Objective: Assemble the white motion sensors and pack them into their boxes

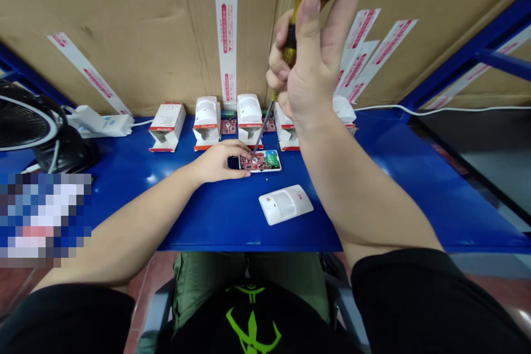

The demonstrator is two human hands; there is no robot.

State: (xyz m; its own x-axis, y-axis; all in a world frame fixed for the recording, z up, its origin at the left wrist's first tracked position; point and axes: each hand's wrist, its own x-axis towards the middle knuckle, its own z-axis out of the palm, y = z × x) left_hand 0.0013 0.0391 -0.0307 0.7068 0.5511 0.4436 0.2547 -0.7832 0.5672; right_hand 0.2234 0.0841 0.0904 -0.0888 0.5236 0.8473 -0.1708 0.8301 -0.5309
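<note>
My left hand (224, 161) grips the left end of an opened white motion detector housing (279, 168) lying on the blue table. Inside it sit a red circuit board (248, 165) and a green battery (272, 160). My right hand (309, 66) is raised and wrapped round the yellow and black handle of a screwdriver (289, 55). The shaft slants down to the left, its tip at the circuit board near my left fingers; exact contact is hard to tell. Nearer me lies the white front cover (286, 204) of the detector. A tiny screw-like piece (267, 179) rests beside the housing.
Along the cardboard wall stand a white and red box (167, 124) and several boxes with white detectors (206, 113) on top. More red boards (228, 126) lie between them. At left are a black fan (45, 127) and a power strip (102, 123). A white cable (390, 107) runs right.
</note>
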